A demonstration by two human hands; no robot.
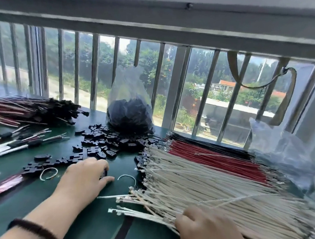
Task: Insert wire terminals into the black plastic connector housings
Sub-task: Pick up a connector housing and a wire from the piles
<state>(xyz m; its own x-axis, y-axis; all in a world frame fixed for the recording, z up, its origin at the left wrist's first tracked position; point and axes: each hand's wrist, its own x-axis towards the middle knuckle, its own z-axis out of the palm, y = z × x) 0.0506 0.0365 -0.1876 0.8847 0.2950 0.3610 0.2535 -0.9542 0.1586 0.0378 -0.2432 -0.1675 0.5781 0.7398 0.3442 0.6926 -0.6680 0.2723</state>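
This looks like a small piecework spot set up at a window, in a home or a small workshop rather than a factory floor. A dark green table (pixel 94 226) stands right against a barred window (pixel 94 72) that looks out on trees and low roofs. Bulk stock covers the table: a fanned stack of cut white, red and black wires (pixel 224 174), loose black connector housings (pixel 108 143), a clear bag of more housings (pixel 130 115) and a pile of finished wire sets (pixel 30 108).
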